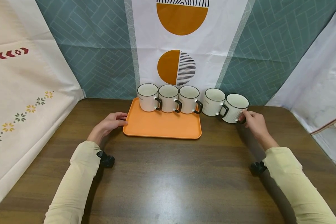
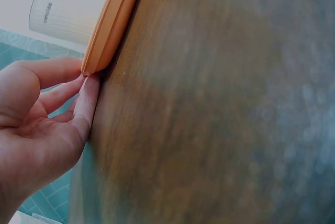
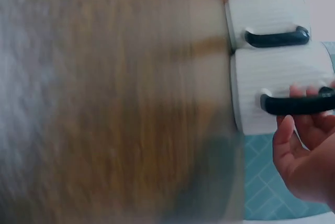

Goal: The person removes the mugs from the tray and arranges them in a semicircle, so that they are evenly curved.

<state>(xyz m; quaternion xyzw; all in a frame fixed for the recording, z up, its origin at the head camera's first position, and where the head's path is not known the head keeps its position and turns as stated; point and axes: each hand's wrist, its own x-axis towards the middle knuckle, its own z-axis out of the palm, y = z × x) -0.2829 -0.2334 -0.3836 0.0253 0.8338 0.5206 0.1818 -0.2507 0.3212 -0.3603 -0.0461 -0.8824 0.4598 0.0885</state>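
In the head view an orange tray lies on the table, and my left hand pinches its left edge. The left wrist view shows the thumb and forefinger of the left hand meeting at the tray's rim. Far to the right, my right hand grips the black handle of the rightmost white mug. In the right wrist view its fingers pass behind the handle. That mug stands upright against another white mug, beside the tray.
Three matching white mugs, left, middle and right, stand in a row along the tray's back. Their black handles point right and toward me. Behind the brown wooden table hangs a teal patterned cloth.
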